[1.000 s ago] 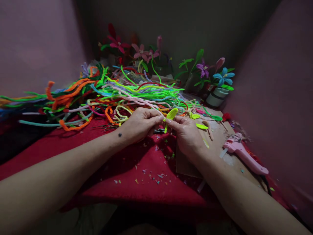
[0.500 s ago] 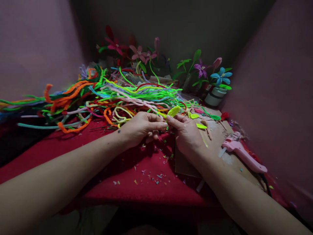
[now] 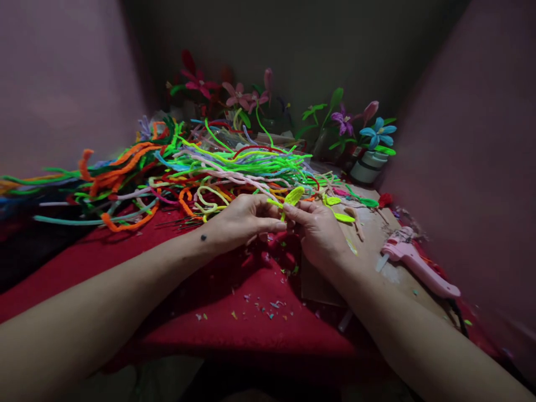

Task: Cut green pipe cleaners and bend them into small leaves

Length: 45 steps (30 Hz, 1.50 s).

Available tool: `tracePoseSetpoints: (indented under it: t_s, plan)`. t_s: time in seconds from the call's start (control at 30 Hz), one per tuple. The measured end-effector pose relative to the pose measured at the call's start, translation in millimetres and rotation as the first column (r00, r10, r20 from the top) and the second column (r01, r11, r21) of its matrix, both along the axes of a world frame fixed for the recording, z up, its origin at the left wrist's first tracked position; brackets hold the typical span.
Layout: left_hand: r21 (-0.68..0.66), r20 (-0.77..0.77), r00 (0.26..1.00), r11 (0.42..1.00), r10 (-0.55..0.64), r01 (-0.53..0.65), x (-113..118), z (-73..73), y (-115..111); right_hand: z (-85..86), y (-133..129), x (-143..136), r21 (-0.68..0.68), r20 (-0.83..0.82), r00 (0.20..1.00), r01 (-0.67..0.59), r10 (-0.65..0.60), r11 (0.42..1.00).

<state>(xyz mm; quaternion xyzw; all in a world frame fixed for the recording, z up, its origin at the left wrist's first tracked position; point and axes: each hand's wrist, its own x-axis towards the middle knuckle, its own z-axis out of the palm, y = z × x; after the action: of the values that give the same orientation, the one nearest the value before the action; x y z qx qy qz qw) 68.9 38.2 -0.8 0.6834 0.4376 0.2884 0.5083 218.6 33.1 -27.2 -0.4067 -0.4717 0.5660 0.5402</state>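
A yellow pipe-cleaner petal [image 3: 295,195], a flat oval loop, stands up between my two hands. My right hand [image 3: 321,229] pinches it at its base with thumb and fingers. My left hand [image 3: 245,219] is closed around a thin yellow pipe-cleaner end [image 3: 274,203] that reaches left from the petal; the fingertips partly hide it. Just right of my right hand lie two more yellow pieces, a looped petal [image 3: 331,200] and a longer petal [image 3: 344,218], on a piece of cardboard [image 3: 320,282].
A large tangle of coloured pipe cleaners [image 3: 247,162] spreads behind my hands. A pink glue gun [image 3: 414,259] rests on the cardboard at right. Pipe-cleaner flowers [image 3: 379,134] stand at the back, some in a white jar [image 3: 368,167]. Fluff scraps dot the red cloth [image 3: 201,318].
The yellow petal has tipped slightly left and lower, and its yellow end now shows between my left fingers. My left thumb has shifted lower. The view has moved a little.
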Motion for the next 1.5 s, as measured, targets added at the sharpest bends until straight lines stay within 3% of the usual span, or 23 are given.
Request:
tracePoseSetpoints:
  t_s: [0.17,0.33,0.47,0.67,0.9,1.1,1.17,1.3,1.5]
  plan:
    - [0.022,0.14,0.977,0.986,0.161,-0.166,-3,3.7,1,0.1,0,-1,-0.02,-0.077,0.996,-0.056,0.054,0.998]
    - [0.02,0.166,0.964,0.977,0.206,-0.212,-2,1.4,0,3.0,-1,-4,-0.031,-0.142,0.987,-0.085,0.08,0.996]
    - [0.04,0.134,0.973,0.98,0.189,-0.195,0,2.0,-2,3.6,-1,-6,-0.026,-0.141,0.989,-0.05,0.046,0.998]
    - [0.107,0.189,0.971,0.98,0.148,-0.17,-7,1.6,5,1.1,0,-4,0.023,0.025,0.999,-0.038,0.037,0.999]
    - [-0.036,0.266,0.964,0.999,0.012,-0.003,-11,0.2,10,1.0,-5,-2,0.043,0.16,0.979,-0.135,0.126,0.99]
    - [-0.069,0.321,0.947,0.997,0.036,-0.015,-7,-2.2,8,1.4,-5,-3,0.005,0.15,0.981,-0.128,0.126,0.992]
    - [-0.025,0.305,0.95,0.998,0.064,-0.059,-5,-2.7,6,1.8,-6,-3,-0.031,0.166,0.979,-0.118,0.122,0.993]
    - [0.201,0.212,0.966,0.961,0.148,-0.192,-2,-1.1,2,2.6,-6,-3,-0.056,0.156,0.981,-0.105,0.113,0.993]
    - [0.223,0.108,0.987,0.965,0.117,-0.139,-2,6.2,1,3.3,-7,-3,0.002,0.222,0.967,-0.128,0.124,0.992]
